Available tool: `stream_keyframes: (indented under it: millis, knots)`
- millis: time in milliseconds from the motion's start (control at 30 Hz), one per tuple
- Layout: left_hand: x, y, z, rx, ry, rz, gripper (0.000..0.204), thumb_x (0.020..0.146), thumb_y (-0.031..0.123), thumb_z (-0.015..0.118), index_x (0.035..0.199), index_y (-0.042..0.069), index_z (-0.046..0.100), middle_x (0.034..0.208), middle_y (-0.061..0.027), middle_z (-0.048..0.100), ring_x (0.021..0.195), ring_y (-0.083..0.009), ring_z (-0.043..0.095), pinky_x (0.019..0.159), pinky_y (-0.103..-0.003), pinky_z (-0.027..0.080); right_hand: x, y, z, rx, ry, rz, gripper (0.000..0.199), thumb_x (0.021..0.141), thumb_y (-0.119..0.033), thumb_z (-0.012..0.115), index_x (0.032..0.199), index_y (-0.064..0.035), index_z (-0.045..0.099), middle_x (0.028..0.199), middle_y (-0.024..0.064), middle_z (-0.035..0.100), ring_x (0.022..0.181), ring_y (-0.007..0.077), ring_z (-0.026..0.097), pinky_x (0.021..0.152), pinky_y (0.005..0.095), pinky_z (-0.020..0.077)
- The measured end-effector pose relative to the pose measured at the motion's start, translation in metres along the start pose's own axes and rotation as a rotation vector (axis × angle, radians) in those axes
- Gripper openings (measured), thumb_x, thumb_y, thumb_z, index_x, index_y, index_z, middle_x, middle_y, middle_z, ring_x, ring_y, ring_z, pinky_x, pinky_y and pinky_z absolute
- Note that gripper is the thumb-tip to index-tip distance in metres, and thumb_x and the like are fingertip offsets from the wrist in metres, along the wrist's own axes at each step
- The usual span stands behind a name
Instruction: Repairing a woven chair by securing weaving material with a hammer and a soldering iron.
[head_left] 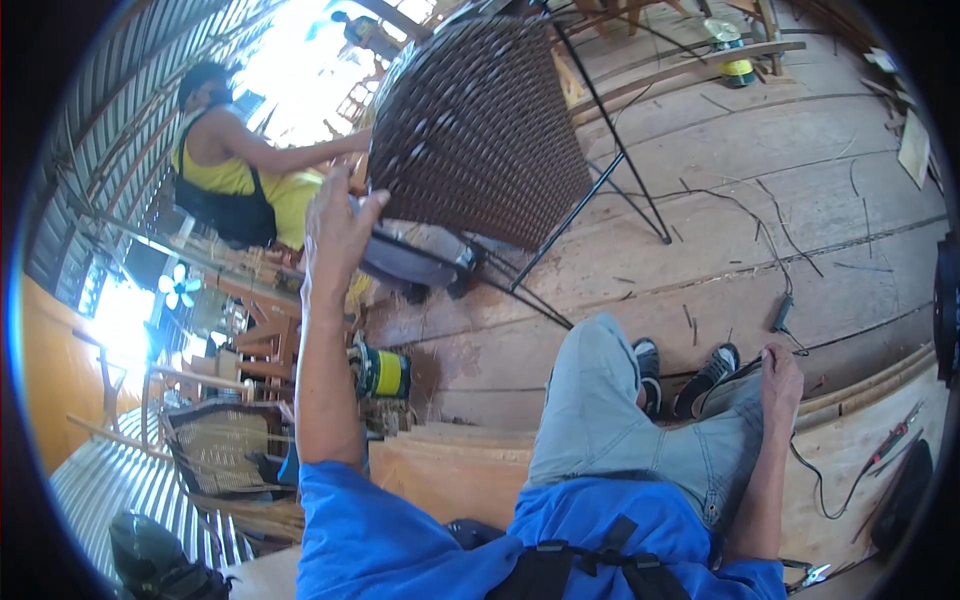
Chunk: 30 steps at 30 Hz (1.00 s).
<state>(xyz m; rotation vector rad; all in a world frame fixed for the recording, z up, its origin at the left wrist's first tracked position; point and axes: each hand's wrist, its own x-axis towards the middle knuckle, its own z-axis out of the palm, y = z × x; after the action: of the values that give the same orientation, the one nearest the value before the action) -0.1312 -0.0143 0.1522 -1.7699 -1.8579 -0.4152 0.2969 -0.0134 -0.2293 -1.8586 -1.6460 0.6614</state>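
Observation:
A dark brown woven chair (480,130) on thin black metal legs stands tilted in front of me. My left hand (340,225), arm stretched out, is closed on the near left edge of its weave, with the thumb along the rim. Above my right thigh, my right hand (782,385) is closed in a pinch. A thin dark strand (728,380) seems to run from its fingertips over my leg; the fingers partly hide it.
Another person in yellow (225,175) sits at the chair's far left side. A red-handled soldering iron (890,440) with a black cord lies on the board at right. Cut strands litter the plank floor (760,230). A green and yellow can (383,373) stands beside my left forearm.

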Motion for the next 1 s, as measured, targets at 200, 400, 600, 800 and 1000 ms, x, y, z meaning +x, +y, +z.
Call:
stream_keyframes:
  millis: [200,400,600,800,1000]
  knots:
    - [0.012,0.011,0.005,0.469,-0.295,-0.165,0.057,0.074,0.054,0.057,0.099,0.003,0.06,0.078,-0.0194,0.064,0.08,-0.0361,0.062,0.072,-0.044,0.046,-0.004,0.002,0.003,-0.002,0.054,-0.02,0.019,0.086,-0.018,0.05,0.095,-0.0044,0.06,0.092,0.0156,0.062,0.083,0.0349,0.059,0.072,0.0406,0.0458]
    - [0.015,0.027,0.012,0.581,-0.258,-0.241,0.058,0.076,0.057,0.053,0.094,0.003,0.063,0.08,-0.0204,0.064,0.081,-0.0364,0.062,0.073,-0.044,0.046,0.001,0.004,0.0,0.024,0.019,0.041,0.021,0.087,-0.019,0.049,0.096,-0.0051,0.061,0.092,0.0142,0.062,0.084,0.0328,0.059,0.076,0.0398,0.0447]
    - [0.013,0.028,0.008,0.476,-0.249,-0.303,0.066,0.075,0.059,0.053,0.1,-0.001,0.061,0.085,-0.0245,0.063,0.086,-0.0394,0.06,0.077,-0.044,0.044,0.009,0.014,0.005,0.096,0.005,0.081,0.025,0.088,-0.022,0.049,0.1,-0.0043,0.061,0.095,0.0168,0.062,0.088,0.0347,0.059,0.076,0.0398,0.0459]
    - [0.015,-0.018,0.0,-0.4,0.088,-0.321,0.043,0.088,0.038,0.051,0.104,-0.001,0.062,0.089,-0.0076,0.064,0.084,-0.0143,0.059,0.075,-0.028,0.044,0.017,0.027,0.015,0.109,-0.038,0.082,0.027,0.089,-0.025,0.046,0.101,-0.0042,0.059,0.096,0.0176,0.061,0.088,0.0342,0.058,0.076,0.0375,0.0449]
    - [-0.036,-0.042,0.017,-0.76,0.625,-0.547,0.043,0.092,0.037,0.042,0.108,-0.002,0.048,0.104,-0.0114,0.051,0.091,-0.0198,0.054,0.08,-0.031,0.042,0.017,0.028,0.015,0.062,-0.065,0.079,0.028,0.089,-0.026,0.045,0.102,-0.0049,0.059,0.096,0.0182,0.061,0.088,0.0341,0.059,0.075,0.038,0.0448]
